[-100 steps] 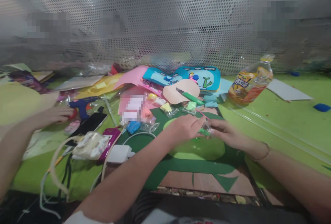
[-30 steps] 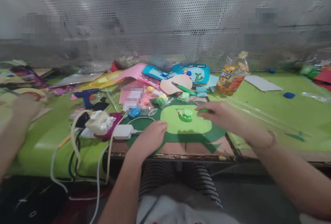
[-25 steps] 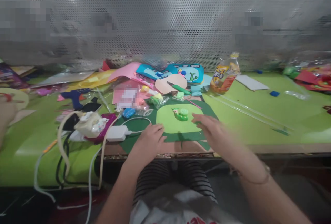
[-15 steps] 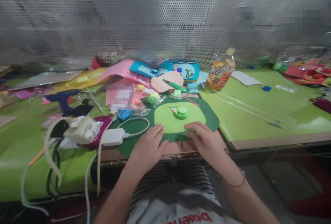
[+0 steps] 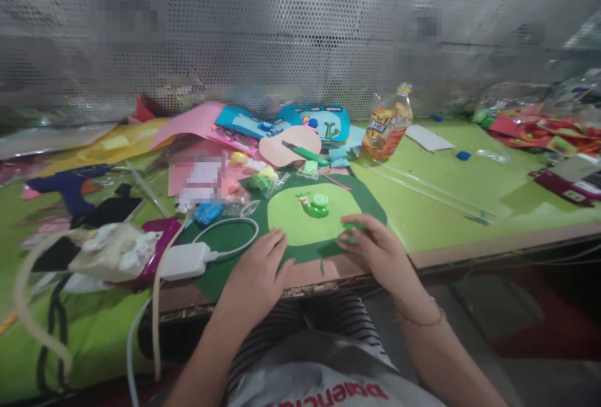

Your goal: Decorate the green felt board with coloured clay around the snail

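A small green clay snail point(image 5: 315, 205) lies on the light green foam oval point(image 5: 288, 225), which rests on a dark green foam sheet point(image 5: 370, 197). My left hand point(image 5: 263, 263) lies flat with fingers outstretched at the sheet's front left edge and holds nothing. Between the thumb and fingers of my right hand point(image 5: 373, 247) is a lump of green modelling clay point(image 5: 353, 226), just right of the snail. Behind the snail sits a transparent packet with green clay point(image 5: 260, 182), near a pale green lump point(image 5: 310, 169).
A green-handled craft knife point(image 5: 310, 155) lies on a beige cutout point(image 5: 272, 147). Left are a blue glue gun point(image 5: 66, 188), a phone point(image 5: 115, 214) and a white charger point(image 5: 185, 261) with cable. An orange drink bottle point(image 5: 387, 128) stands behind right; clear glue sticks point(image 5: 422, 188) lie nearer.
Both hands were at a plastic packet over the foam; the packet now lies behind the snail. My right hand has brought green clay nearer me, my left hand has settled on the sheet's edge.
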